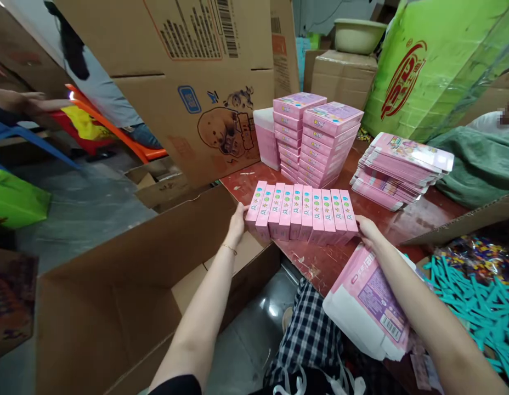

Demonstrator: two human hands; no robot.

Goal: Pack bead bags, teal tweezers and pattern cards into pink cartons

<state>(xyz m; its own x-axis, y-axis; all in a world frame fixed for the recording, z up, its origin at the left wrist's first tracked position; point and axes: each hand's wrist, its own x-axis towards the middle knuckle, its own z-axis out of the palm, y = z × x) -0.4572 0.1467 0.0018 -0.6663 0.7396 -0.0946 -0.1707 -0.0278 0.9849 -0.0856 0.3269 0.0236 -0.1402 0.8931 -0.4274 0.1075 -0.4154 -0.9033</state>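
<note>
Left hand (237, 222) and right hand (367, 229) clamped on the pink carton row (301, 211); lopsided squeeze, middle ones could drop tbh.

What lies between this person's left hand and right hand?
In the head view, a row of pink boxes, lined up side by side, fills the stretch from the left hand to the right hand.

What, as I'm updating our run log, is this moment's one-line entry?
held: row of slim pink cardboard boxes; left-hand grip: left end; right-hand grip: right end; nearby: open brown cardboard carton, red tabletop
</note>
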